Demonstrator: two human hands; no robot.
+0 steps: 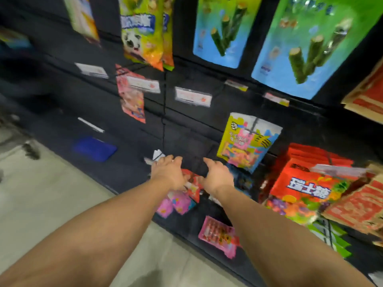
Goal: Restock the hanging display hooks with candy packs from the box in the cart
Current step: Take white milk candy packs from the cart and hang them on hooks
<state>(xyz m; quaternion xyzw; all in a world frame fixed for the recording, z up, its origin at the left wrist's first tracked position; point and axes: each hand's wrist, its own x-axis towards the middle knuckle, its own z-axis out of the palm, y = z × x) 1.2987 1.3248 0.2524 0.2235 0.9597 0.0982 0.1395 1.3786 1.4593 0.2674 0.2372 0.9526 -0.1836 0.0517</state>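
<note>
Both bare hands were reaching at the black slatted display wall (186, 112), low section. Left hand (169, 172): fingers curled loosely, back of hand to camera, fingertips at a small white price tag (158, 155) on a hook end; can't tell whether it gripped anything. Right hand (217, 176): fingers spread, partly open, nothing visibly in it. Between and just under the two hands sat a red glossy candy pack (191, 184), partly hidden by both wrists; whether either hand touched it is unclear. Frame was motion-blurred.

Below it hung pink foil candy packs (176, 204), and lower still a pink flat pack with rows of red sweets (217, 236).

Right of the right hand: a yellow and blue pouch with cartoon print (247, 141), text too blurred to read. Further right, a stack of red-orange glossy bags (306, 183) with white characters reading 瑞士糖 and fruit pictures.

Upper rows: blue-green pouches showing seaweed rolls (219, 30), a yellow-green bag with a panda face (143, 32), and a pink-red pack (131, 94) behind a clear label holder (193, 96). Label print unreadable.

A brown cardboard box with red print (358, 206) sat at the right edge, tilted. Floor (51, 195) was pale and smooth.
</note>
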